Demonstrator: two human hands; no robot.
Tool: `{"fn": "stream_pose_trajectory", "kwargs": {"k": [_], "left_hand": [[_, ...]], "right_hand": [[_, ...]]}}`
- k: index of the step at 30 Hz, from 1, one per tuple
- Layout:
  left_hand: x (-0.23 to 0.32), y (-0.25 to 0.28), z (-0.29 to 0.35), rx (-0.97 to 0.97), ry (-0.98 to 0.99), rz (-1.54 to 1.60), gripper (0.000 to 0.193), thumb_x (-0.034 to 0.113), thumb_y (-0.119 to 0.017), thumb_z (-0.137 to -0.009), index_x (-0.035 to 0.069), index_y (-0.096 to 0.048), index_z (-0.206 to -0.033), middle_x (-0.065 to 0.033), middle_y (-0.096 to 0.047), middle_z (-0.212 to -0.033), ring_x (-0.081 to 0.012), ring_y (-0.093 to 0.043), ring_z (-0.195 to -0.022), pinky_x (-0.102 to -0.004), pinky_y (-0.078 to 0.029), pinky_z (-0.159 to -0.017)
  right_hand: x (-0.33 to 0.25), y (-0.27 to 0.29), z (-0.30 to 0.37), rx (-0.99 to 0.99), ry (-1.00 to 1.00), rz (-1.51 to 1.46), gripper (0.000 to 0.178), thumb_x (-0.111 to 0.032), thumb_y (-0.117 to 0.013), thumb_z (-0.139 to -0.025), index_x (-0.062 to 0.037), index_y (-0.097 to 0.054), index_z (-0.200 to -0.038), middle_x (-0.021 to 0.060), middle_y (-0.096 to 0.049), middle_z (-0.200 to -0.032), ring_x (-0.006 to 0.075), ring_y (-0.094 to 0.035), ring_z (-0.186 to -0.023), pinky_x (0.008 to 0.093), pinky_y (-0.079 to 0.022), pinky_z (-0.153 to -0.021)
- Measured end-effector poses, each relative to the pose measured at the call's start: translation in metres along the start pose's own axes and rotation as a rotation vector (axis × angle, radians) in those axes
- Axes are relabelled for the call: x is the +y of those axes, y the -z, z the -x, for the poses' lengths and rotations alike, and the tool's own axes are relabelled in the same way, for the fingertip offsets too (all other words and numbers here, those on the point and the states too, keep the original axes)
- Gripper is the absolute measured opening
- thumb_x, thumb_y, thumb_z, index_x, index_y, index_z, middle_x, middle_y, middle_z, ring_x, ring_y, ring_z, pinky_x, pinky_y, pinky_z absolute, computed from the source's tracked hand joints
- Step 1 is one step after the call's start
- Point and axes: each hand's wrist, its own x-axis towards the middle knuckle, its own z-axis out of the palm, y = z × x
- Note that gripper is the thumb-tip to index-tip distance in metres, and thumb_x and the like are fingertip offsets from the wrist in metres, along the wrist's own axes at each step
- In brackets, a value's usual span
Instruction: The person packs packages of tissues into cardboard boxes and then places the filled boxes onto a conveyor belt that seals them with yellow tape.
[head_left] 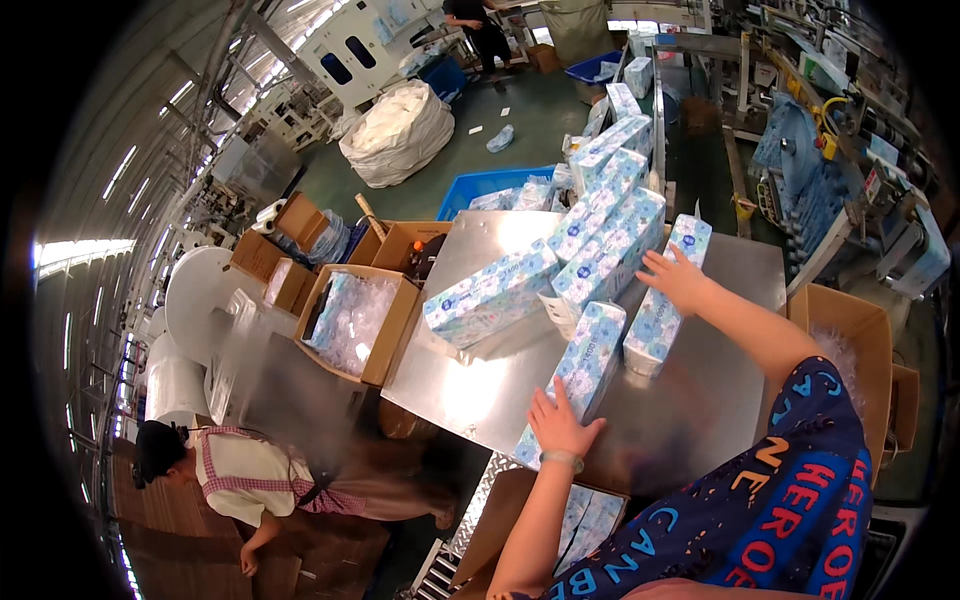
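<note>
Long blue-and-white floral tissue packs lie on a metal table (pixel 470 395). My left hand (pixel 562 425), a band at its wrist, rests with spread fingers against the near end of one tissue pack (pixel 590 355). To its right, my right hand (pixel 682 284) lies over the middle of another tissue pack (pixel 690 240), fingers apart. Between and beyond my hands, further packs are bunched at angles, among them a tissue pack (pixel 625 250) and, to the left, a slanting tissue pack (pixel 490 295). The surfaces under my palms are hidden.
An open carton (pixel 575 510) below the table's near edge holds packs. Left stands a carton of clear plastic film (pixel 360 315); right, another carton (pixel 850 320). A blue bin (pixel 470 188) sits behind the table beside a conveyor rail (pixel 658 130). A person (pixel 255 475) bends at the left.
</note>
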Motion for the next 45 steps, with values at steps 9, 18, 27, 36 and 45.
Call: {"fn": "stream_pose_trajectory", "kwargs": {"k": [9,18,27,36,45], "left_hand": [[-0.094,0.037,-0.029,-0.183,0.325,0.500,0.078,0.032,-0.092,-0.062,-0.002,-0.054,-0.120,-0.0222,-0.069,-0.108,-0.0364,-0.068,-0.099,-0.0427,-0.053,-0.087],[-0.133,0.140,0.175,0.375,0.292,1.382,0.093,0.006,-0.088,-0.072,0.002,-0.026,-0.141,-0.0124,-0.048,-0.131,-0.0238,-0.049,-0.120,-0.0411,-0.040,-0.105],[-0.117,0.006,0.371,-0.294,0.266,0.367,0.081,0.023,-0.083,-0.065,0.003,-0.047,-0.135,-0.0197,-0.056,-0.115,-0.0410,-0.056,-0.108,-0.0509,-0.050,-0.088],[-0.121,-0.141,0.393,-0.382,0.208,0.782,0.092,0.048,-0.073,-0.081,0.005,-0.032,-0.152,-0.0308,-0.043,-0.146,-0.0466,-0.042,-0.135,-0.0483,-0.038,-0.111],[-0.148,-0.063,0.341,-0.856,0.417,0.880,0.072,0.055,-0.062,-0.091,0.004,-0.053,-0.141,-0.0294,-0.062,-0.126,-0.0433,-0.059,-0.120,-0.0453,-0.046,-0.102]], "right_hand": [[-0.088,0.017,0.059,-0.146,0.103,-0.395,0.118,-0.044,-0.087,-0.064,-0.0091,-0.024,-0.158,0.0206,-0.056,-0.119,0.0368,-0.057,-0.114,0.0543,-0.031,-0.114],[-0.155,0.067,0.066,0.126,0.081,-0.551,0.103,-0.020,-0.081,-0.072,-0.0157,-0.026,-0.159,0.0187,-0.054,-0.109,0.0382,-0.056,-0.103,0.0464,-0.044,-0.090],[-0.290,0.231,0.047,0.841,0.569,-0.988,0.103,-0.028,-0.088,-0.067,-0.0088,-0.037,-0.153,0.0203,-0.055,-0.117,0.0378,-0.056,-0.103,0.0471,-0.047,-0.088],[-0.496,0.073,0.040,0.247,1.441,-0.497,0.081,-0.011,-0.060,-0.085,-0.0383,-0.032,-0.157,0.0117,-0.054,-0.104,0.0303,-0.057,-0.099,0.0388,-0.043,-0.089],[-0.568,-0.033,0.044,0.252,1.007,-0.367,0.052,-0.015,-0.049,-0.092,-0.0271,-0.051,-0.143,0.0126,-0.058,-0.130,0.0302,-0.057,-0.119,0.0440,-0.045,-0.100]]}}
